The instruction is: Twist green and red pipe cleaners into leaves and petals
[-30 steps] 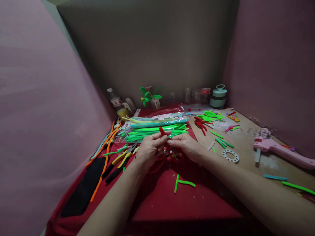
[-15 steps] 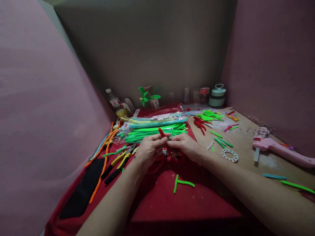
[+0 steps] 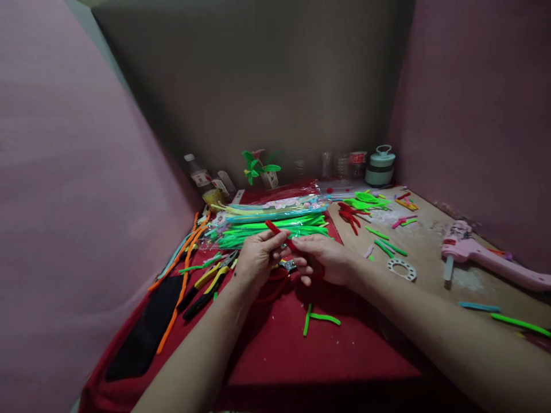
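Between both hands is a red pipe cleaner, its one end poking up past my left thumb. My left hand is closed, pinching the pipe cleaner near that end. My right hand pinches it further along with thumb and forefinger, the other fingers loosely curled below. More of the red strand seems to hang beneath the hands, hard to make out against the red cloth. Partly hidden behind my fingers lies a small tool with yellow and metal parts. Just beyond the hands are green pipe cleaners in clear plastic.
Pliers, orange pipe cleaners and a black flat piece lie left. Green cut pieces lie in front. At right are a white ring and a pink glue gun. Bottles and a lidded jar stand behind.
The red pipe cleaner's end has tipped further left. My hands have moved slightly apart, and my right hand's lower fingers have loosened, showing more of the tool behind.
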Tool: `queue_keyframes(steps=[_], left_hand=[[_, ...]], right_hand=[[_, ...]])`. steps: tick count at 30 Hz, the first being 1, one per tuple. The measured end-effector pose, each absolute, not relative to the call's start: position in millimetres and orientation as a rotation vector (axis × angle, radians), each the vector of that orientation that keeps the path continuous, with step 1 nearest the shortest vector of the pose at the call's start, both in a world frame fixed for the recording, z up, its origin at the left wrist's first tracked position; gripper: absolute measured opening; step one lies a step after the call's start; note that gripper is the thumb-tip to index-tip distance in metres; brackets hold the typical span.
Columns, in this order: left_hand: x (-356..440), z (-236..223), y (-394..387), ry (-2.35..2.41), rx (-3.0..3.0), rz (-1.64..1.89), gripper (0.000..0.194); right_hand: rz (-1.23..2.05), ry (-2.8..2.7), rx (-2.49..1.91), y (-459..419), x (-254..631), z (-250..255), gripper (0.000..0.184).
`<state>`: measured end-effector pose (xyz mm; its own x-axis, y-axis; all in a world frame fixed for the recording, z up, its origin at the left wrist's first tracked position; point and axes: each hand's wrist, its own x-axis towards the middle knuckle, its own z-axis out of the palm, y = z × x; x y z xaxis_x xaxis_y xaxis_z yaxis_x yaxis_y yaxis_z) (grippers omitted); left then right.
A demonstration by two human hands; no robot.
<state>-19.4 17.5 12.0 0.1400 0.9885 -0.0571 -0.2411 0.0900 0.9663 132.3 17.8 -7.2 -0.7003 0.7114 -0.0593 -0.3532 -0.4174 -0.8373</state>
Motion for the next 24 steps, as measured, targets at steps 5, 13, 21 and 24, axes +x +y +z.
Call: queue_keyframes(steps=[5,13,21,24], left_hand=[[-20.8,11.5,20.5,0.982,0.932,1.192,0.027],[-23.1,11.8,22.4,0.882,0.868,1.186,0.014],[-24.9,22.1,22.6,0.852,0.800,1.294,0.004],[-24.3,24.7,21.7,0.856,0.818,1.370,0.004]], right_hand=[[2.093,-1.110,-0.696,16.8,132.3,-4.3,0.019],[2.079,-1.132,-0.767,19.3,135.9,-8.0,0.022],[2.164,-0.901,-0.807,25.1,135.3,-9.1,0.018],[2.117,-0.856,-0.845,25.2,134.3,-7.7,0.020]])
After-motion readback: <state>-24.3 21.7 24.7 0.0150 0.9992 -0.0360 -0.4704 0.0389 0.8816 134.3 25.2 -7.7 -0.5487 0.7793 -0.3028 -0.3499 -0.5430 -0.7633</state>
